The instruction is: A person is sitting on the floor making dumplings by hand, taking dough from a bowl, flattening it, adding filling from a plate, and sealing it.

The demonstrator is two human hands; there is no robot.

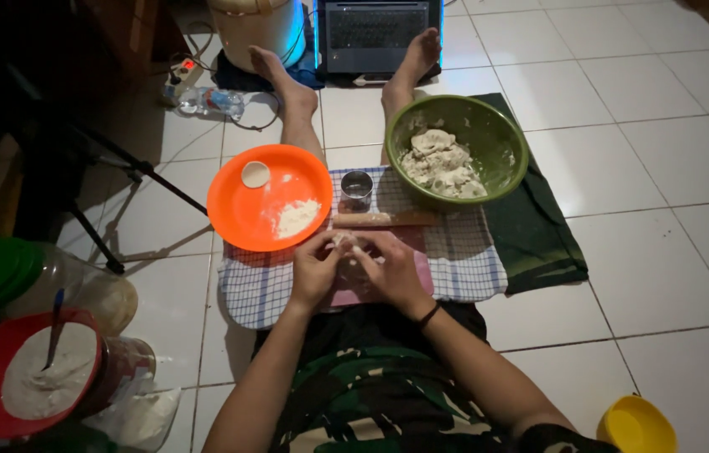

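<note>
My left hand (315, 270) and my right hand (391, 271) meet over a pink board (346, 294) on a checked cloth (463, 252), both closed around a small piece of pale dough (344, 245) held between the fingers. A wooden rolling pin (384, 219) lies just beyond the hands. Behind it stands a small metal cup (356, 189). A green bowl (497, 126) at the right holds a big lump of dough (441, 164). An orange plate (241, 210) at the left carries flour (297, 217) and a small flat dough disc (255, 174).
My legs stretch over the tiled floor toward a laptop (378, 33). A dark green cloth (535, 235) lies under the bowl. At left are a tripod leg (145, 172), a plastic bottle (212, 102), a jar with green lid (27, 281), a red container of flour (36, 369). A yellow bowl (636, 425) sits bottom right.
</note>
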